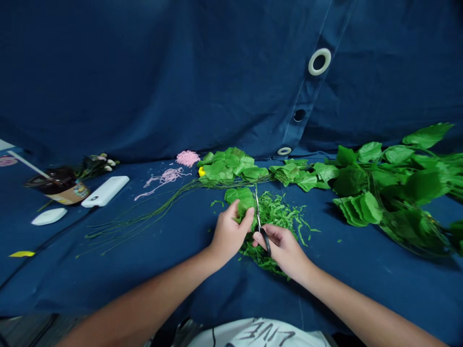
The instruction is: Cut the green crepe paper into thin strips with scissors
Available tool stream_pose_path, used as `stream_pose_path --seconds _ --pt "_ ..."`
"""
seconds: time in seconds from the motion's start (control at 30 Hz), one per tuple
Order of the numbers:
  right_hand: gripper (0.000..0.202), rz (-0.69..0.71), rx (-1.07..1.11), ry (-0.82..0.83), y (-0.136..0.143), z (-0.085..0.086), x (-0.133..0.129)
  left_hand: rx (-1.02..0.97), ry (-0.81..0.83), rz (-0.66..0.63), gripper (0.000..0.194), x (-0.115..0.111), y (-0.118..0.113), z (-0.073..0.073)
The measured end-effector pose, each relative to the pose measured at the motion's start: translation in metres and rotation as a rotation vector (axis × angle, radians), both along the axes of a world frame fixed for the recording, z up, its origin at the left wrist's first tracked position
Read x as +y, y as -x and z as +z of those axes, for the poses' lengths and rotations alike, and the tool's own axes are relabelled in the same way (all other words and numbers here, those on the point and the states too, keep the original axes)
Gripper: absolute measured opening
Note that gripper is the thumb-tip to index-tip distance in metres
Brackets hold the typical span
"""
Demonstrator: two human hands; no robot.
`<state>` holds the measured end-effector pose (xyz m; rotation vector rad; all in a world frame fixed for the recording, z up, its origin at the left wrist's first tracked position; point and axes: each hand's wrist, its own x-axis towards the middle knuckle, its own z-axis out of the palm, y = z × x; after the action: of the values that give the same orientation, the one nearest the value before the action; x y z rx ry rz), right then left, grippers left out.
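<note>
Between the thumb and fingers of my left hand (231,231) is a green artificial leaf (241,197), perhaps more than one layered together. My right hand (284,248) grips a pair of scissors (258,214) by its black handles, the blades pointing away from me. The blades run along the right edge of the leaf; whether they touch it I cannot tell. Under both hands lies a heap of thin green trimmings (278,212). Just beyond it, stacked green leaves (231,166) rest beside a bundle of thin green stems (159,212).
Leafy green stems (398,178) cover the right side. Pink threads (168,178) and a pink tuft (188,158) lie left of the stacks. Farther left are a white device (105,191), a cup with a straw (67,190), a white oval object (49,216) and a yellow scrap (21,254). A blue curtain (217,72) hangs behind.
</note>
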<state>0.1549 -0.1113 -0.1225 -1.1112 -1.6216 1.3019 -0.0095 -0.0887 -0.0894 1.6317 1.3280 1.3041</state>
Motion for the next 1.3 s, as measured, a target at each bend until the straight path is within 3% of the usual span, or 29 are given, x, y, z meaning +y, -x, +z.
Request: stream_pose_path --seconds 0.77,1.07,1.3 --pt "0.039 -0.019 0.054 0.006 0.000 0.002 0.000 -0.118 0.063 -0.072 0.024 -0.002 -0.001 -0.001" --pt "0.042 0.096 0.153 0.035 0.001 0.013 -0.003 -0.152 0.088 -0.108 0.027 -0.003 0.001 -0.002" --pt "0.045 0.039 0.028 0.020 0.002 0.007 -0.003 -0.197 0.109 -0.073 0.028 0.002 0.001 -0.001"
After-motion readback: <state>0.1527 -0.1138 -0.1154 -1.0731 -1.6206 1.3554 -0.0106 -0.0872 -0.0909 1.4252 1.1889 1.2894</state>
